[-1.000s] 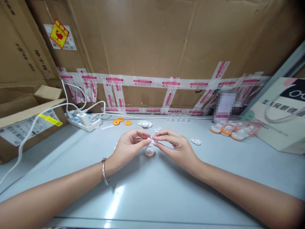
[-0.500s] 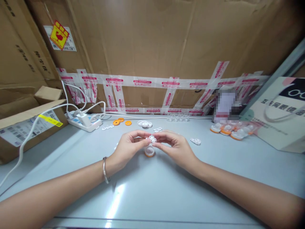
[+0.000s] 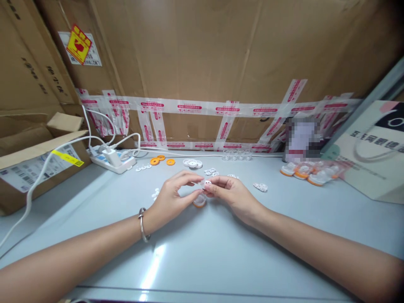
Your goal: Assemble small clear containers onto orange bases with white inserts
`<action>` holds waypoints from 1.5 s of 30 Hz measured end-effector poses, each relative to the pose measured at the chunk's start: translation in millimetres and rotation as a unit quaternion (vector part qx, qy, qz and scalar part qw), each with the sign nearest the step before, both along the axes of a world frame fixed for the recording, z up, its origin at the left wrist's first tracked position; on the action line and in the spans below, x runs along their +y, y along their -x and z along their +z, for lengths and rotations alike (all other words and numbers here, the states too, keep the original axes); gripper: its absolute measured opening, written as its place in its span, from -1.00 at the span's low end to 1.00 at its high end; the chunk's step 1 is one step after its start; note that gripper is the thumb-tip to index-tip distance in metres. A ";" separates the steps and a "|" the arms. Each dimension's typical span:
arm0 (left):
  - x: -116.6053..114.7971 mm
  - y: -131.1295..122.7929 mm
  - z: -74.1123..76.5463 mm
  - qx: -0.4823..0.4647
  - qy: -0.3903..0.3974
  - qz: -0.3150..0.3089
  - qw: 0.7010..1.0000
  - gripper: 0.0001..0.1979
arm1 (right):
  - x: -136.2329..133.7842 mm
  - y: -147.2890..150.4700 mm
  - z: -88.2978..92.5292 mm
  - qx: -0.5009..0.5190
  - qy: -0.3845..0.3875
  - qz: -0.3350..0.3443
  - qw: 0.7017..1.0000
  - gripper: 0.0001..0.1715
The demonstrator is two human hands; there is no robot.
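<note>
Above the middle of the table, my right hand (image 3: 235, 193) pinches a small white plastic disc with holes (image 3: 207, 183) between thumb and fingers. My left hand (image 3: 173, 193) is curved round from the other side, its fingertips meeting the left edge of the same disc. Something small and clear seems to show there, too small to make out. Just below the fingers stands a clear round cup with an orange base (image 3: 199, 201), partly covered by the hands. Behind them lie more perforated white pieces (image 3: 210, 171), and small white discs (image 3: 155, 193) sit beside my left hand.
Orange rings (image 3: 154, 161), white round caps (image 3: 192, 164) and clear cups (image 3: 236, 155) line the back. Several orange-based clear pieces (image 3: 315, 177) stand right, near a paper bag (image 3: 362, 168). A power strip (image 3: 113, 164) with cables and an opened carton (image 3: 47, 164) are left.
The white disc has turned and shifted slightly right, now mostly in my right fingers. My left finger and thumb have spread a little. The view has moved slightly.
</note>
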State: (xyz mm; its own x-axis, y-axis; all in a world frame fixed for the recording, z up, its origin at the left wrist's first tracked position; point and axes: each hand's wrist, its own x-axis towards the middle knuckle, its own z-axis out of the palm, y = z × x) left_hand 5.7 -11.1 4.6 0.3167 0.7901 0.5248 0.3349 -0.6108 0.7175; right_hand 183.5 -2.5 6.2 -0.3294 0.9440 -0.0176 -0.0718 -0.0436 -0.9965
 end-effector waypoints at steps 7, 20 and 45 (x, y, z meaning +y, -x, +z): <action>3.5 -0.3 1.1 -0.065 0.169 -0.021 0.983 -0.76 | 2.0 -5.9 2.0 -0.119 -0.198 -0.024 0.973 -0.83; 13.3 4.0 4.6 -0.164 0.269 0.017 0.949 -0.80 | 43.7 -40.6 0.1 -0.296 -0.391 -0.120 0.863 -0.65; 16.1 3.5 -13.9 -0.100 0.232 -0.007 0.968 -0.82 | 19.7 -14.9 13.6 0.007 0.038 0.045 0.998 -0.76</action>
State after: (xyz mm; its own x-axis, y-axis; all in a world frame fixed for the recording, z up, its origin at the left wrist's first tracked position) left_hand 2.1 5.0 -9.2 0.2580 0.9516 0.1669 0.1560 -0.2116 0.9648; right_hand 198.4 17.2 19.8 -0.4137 0.9067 -0.0820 -0.0787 -0.1253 -0.9890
